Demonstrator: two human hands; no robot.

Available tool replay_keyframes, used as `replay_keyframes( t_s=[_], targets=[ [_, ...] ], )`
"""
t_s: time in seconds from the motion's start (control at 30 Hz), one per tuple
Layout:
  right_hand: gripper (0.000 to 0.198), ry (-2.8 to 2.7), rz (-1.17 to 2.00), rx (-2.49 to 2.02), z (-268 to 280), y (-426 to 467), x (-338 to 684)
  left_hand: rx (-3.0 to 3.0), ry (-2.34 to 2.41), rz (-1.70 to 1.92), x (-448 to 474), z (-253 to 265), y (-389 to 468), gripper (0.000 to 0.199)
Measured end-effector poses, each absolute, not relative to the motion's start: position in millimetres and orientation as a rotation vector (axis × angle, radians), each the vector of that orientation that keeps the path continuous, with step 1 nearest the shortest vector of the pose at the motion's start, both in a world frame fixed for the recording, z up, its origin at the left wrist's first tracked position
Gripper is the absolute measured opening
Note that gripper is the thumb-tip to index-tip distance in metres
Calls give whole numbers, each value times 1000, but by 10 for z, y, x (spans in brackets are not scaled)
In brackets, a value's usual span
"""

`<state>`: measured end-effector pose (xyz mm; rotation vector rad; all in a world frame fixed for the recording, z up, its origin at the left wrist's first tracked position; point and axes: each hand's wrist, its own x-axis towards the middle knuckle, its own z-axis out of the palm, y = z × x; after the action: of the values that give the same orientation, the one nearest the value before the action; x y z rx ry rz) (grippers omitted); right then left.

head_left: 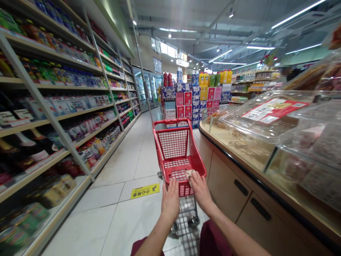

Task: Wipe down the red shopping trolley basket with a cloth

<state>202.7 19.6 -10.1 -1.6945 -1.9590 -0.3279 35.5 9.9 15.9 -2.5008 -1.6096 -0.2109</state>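
Observation:
A red plastic shopping cart [174, 142] stands in the aisle just ahead of me, and nothing shows in its basket. At its near edge, my left hand [171, 199] rests with the fingers stretched out and lying flat. My right hand [199, 190] is at the near right corner of the rim, with a small pale cloth [189, 173] under its fingertips. The thumb and the underside of that hand are partly hidden.
Drink shelves [53, 85] line the left side. A counter [239, 167] with clear plastic food boxes [261, 113] runs along the right. Stacked cartons [183, 103] stand ahead, with fridges [145, 85] behind. A yellow sticker [145, 191] marks the tiled floor.

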Motion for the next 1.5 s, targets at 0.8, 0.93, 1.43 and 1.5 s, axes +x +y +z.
replay_keyframes(
  t_s=[0.8, 0.93, 1.43, 1.5],
  targets=[
    [50, -1774, -364, -1680, -209, 178, 2076, -2447, -1656, -211, 269, 166, 36, 66],
    [50, -1824, -333, -1541, -277, 176, 1940, -2467, -1704, -191, 303, 194, 26, 67],
    [46, -1946, -276, -1372, -286, 141, 1779, -2508, -1704, -190, 312, 212, 15, 66],
    [47, -1853, -287, -1513, -228, 161, 1923, -2516, -1693, -206, 294, 202, 16, 68]
  ],
)
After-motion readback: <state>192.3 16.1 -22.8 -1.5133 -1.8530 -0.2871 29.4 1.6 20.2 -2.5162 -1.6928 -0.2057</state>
